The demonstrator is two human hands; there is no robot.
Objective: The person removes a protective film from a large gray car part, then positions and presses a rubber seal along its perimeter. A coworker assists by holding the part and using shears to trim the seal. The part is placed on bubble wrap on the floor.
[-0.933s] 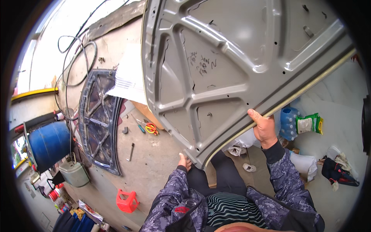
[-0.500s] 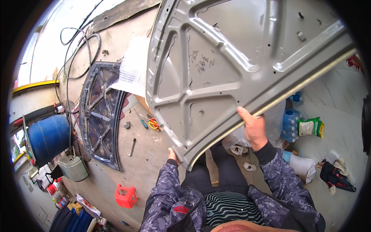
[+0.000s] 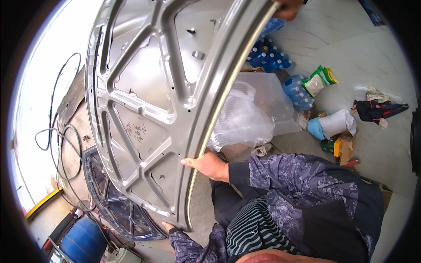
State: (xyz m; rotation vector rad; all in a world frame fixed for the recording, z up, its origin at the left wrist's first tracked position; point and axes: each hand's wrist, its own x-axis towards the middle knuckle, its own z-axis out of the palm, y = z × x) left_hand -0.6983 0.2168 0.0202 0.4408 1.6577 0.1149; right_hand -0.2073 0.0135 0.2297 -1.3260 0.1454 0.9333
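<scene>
A large grey sheet-metal car hood [image 3: 149,96], ribbed underside toward me, is held up on edge and fills the upper left. My right hand [image 3: 206,164] grips its long rim about midway, fingers wrapped over the edge. My left hand [image 3: 169,227] holds the lower corner from beneath, mostly hidden by the panel. Another person's hand [image 3: 287,8] holds the far end of the same rim at the top.
A dark hood-shaped panel [image 3: 109,206] lies on the floor under the grey one, with black cables [image 3: 61,140] and a blue barrel [image 3: 83,241] beyond. To the right stand a clear plastic bin [image 3: 263,109], packs of water bottles [image 3: 272,57], a green bag [image 3: 322,81] and scattered clutter.
The hood has swung more upright and closer to me. My right hand now sits lower on the rim, and another person's hand has come into view at the far end.
</scene>
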